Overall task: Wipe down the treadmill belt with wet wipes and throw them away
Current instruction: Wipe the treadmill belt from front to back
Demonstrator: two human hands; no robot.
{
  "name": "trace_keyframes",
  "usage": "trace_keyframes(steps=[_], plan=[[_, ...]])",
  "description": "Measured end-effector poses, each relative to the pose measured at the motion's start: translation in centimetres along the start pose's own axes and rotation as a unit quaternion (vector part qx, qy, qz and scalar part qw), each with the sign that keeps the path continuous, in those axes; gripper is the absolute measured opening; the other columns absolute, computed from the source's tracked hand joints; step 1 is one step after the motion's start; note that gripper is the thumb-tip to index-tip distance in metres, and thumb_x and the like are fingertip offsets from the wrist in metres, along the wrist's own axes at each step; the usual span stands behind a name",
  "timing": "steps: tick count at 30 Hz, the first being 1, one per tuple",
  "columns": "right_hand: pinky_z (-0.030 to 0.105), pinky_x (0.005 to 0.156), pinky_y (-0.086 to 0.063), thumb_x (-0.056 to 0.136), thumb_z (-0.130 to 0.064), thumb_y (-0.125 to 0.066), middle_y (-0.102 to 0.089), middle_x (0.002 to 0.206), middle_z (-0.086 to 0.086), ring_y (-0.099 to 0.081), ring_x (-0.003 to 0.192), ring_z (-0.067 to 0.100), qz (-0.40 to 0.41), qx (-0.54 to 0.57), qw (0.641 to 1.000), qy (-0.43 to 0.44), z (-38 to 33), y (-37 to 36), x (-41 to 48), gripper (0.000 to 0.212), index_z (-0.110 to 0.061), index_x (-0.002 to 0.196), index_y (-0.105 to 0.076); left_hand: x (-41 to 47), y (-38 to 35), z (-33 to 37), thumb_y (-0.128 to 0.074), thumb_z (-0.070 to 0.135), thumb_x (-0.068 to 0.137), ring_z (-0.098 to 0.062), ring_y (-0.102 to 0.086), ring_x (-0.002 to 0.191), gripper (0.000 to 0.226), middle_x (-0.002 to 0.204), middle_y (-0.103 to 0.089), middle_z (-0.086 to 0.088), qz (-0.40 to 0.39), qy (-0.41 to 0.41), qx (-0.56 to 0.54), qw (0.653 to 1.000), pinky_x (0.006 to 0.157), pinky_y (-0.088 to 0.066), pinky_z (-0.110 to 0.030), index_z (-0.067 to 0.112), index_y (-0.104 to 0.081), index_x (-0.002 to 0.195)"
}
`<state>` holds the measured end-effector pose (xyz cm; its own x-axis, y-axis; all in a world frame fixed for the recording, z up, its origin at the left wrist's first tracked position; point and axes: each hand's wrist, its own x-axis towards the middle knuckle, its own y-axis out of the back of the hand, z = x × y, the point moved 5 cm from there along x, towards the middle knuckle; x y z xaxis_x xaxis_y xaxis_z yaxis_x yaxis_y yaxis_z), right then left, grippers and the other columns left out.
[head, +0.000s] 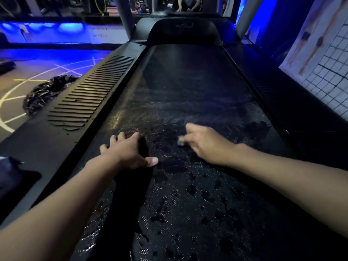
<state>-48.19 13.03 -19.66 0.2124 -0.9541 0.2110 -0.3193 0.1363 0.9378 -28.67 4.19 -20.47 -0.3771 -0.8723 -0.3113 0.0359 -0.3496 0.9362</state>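
The black treadmill belt runs away from me, with wet, patchy streaks across its near half. My left hand rests on the belt near its left edge, fingers spread and thumb out to the right. My right hand is blurred and presses down on the belt to the right of centre. A small pale wet wipe shows under its curled fingers, mostly hidden by the hand.
A ribbed black side rail lies left of the belt. A crumpled black plastic bag sits on the marked floor beyond it. Grey uprights rise at the far end. A tiled wall stands close on the right.
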Motion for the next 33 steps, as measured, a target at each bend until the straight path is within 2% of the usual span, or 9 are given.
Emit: trace_keyframes(steps=[2, 6, 12, 17, 22, 24, 27, 31, 33], plan=[[0.038, 0.077, -0.056, 0.093, 0.001, -0.055, -0.053, 0.09, 0.0, -0.065, 0.085, 0.02, -0.009, -0.007, 1.0, 0.009, 0.2, 0.3, 0.9, 0.024, -0.01, 0.106, -0.073, 0.1, 0.2, -0.2, -0.068, 0.081, 0.058, -0.033, -0.016, 0.146, 0.106, 0.156, -0.023, -0.007, -0.002, -0.003, 0.013, 1.0, 0.112, -0.02, -0.058, 0.039, -0.027, 0.146], [0.028, 0.076, -0.044, 0.094, -0.002, -0.052, -0.045, 0.087, -0.003, -0.061, 0.09, 0.028, 0.088, -0.037, 0.981, -0.17, 5.6, 1.3, 3.4, 0.026, -0.01, 0.104, -0.075, 0.6, 0.6, -0.1, -0.074, 0.071, 0.062, -0.036, -0.024, 0.142, 0.103, 0.152, -0.028, -0.011, -0.03, -0.029, 0.045, 0.998, 0.112, -0.026, -0.057, 0.037, -0.028, 0.147], [0.035, 0.079, -0.055, 0.093, -0.001, -0.058, -0.052, 0.088, -0.005, -0.063, 0.085, 0.012, 0.003, 0.021, 0.999, 0.026, -1.3, -0.9, 3.2, 0.023, -0.012, 0.101, -0.076, 0.2, 0.9, -0.9, -0.073, 0.061, 0.073, -0.035, -0.013, 0.148, 0.104, 0.163, -0.006, -0.006, -0.044, -0.046, 0.092, 0.994, 0.113, -0.022, -0.053, 0.044, -0.01, 0.153], [0.028, 0.077, -0.046, 0.094, -0.004, -0.054, -0.053, 0.092, -0.004, -0.061, 0.091, 0.021, 0.1, -0.024, 0.982, -0.156, 3.0, 0.3, 5.2, 0.026, -0.015, 0.11, -0.071, 0.0, 1.5, -2.4, -0.073, 0.065, 0.07, -0.029, -0.02, 0.144, 0.108, 0.16, -0.017, 0.002, -0.005, -0.056, 0.087, 0.995, 0.112, -0.028, -0.047, 0.027, -0.019, 0.154], [0.032, 0.081, -0.055, 0.091, -0.002, -0.062, -0.056, 0.09, -0.007, -0.067, 0.091, 0.016, 0.016, 0.019, 1.0, -0.014, -3.1, -1.3, 4.8, 0.016, -0.011, 0.094, -0.074, 0.2, 1.6, -3.8, -0.073, 0.074, 0.059, -0.028, -0.019, 0.142, 0.111, 0.154, -0.021, -0.003, 0.008, -0.047, 0.038, 0.998, 0.114, -0.023, -0.043, 0.036, -0.025, 0.152], [0.037, 0.078, -0.055, 0.091, -0.002, -0.063, -0.054, 0.087, -0.005, -0.066, 0.088, 0.022, 0.033, -0.013, 0.998, -0.05, -1.6, -1.1, 6.0, 0.015, -0.01, 0.094, -0.075, -0.2, 1.6, -4.0, -0.073, 0.076, 0.057, -0.03, -0.023, 0.139, 0.109, 0.148, -0.028, -0.006, 0.015, -0.035, 0.033, 0.999, 0.112, -0.025, -0.043, 0.038, -0.028, 0.149], [0.04, 0.074, -0.052, 0.091, -0.002, -0.057, -0.052, 0.086, -0.001, -0.062, 0.084, 0.031, 0.108, -0.044, 0.98, -0.161, 0.7, -0.7, 7.0, 0.021, -0.012, 0.094, -0.075, -0.4, 1.6, -4.0, -0.071, 0.079, 0.057, -0.032, -0.035, 0.135, 0.11, 0.144, -0.037, -0.01, 0.014, -0.052, 0.044, 0.998, 0.11, -0.034, -0.043, 0.02, -0.033, 0.142], [0.028, 0.068, -0.048, 0.089, -0.001, -0.06, -0.054, 0.086, -0.003, -0.062, 0.078, 0.02, 0.036, -0.008, 0.999, 0.007, -5.5, -2.9, 6.7, 0.021, -0.017, 0.092, -0.074, -0.3, 1.8, -4.7, -0.08, 0.059, 0.065, -0.032, -0.029, 0.141, 0.103, 0.15, -0.03, -0.019, -0.053, -0.102, 0.02, 0.993, 0.114, -0.03, -0.035, 0.009, -0.033, 0.142], [0.029, 0.068, -0.048, 0.09, -0.002, -0.062, -0.055, 0.086, -0.001, -0.062, 0.077, 0.021, -0.007, -0.008, 0.999, 0.033, -6.2, -2.9, 7.3, 0.018, -0.015, 0.092, -0.074, -0.5, 1.8, -5.2, -0.08, 0.045, 0.074, -0.032, -0.016, 0.147, 0.1, 0.158, -0.016, -0.022, -0.073, -0.116, 0.016, 0.991, 0.116, -0.022, -0.028, 0.008, -0.025, 0.149]])
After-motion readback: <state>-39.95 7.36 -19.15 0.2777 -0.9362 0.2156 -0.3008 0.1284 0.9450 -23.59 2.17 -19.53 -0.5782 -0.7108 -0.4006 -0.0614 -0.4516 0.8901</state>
